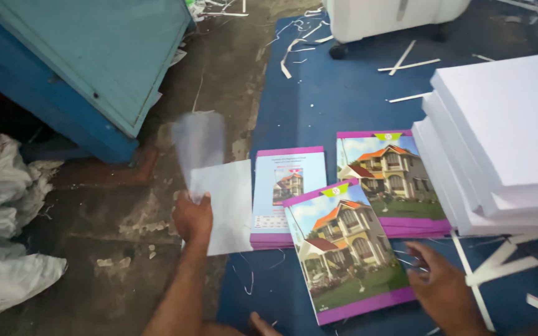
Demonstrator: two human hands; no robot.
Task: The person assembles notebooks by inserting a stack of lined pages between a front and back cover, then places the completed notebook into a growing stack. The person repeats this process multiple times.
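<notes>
Assembling booklets: left hand (192,218) pinches a clear sheet (199,146), blurred, prob. lifting; right hand (441,289) rests open beside the house-cover booklet (344,249). Next needs sheet squared onto cover.

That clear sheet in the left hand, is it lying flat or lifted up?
Lifted: the clear sheet stands up from the left hand, blurred, above the white sheet lying flat.

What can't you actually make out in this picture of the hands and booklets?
- Clear sheet in the left hand: motion-blurred, edges vague.
- Right hand: cut by the bottom edge.
- Rear booklet pile: partly behind the front booklet and the white paper stack.
- Middle pile's small print: too small.
</notes>
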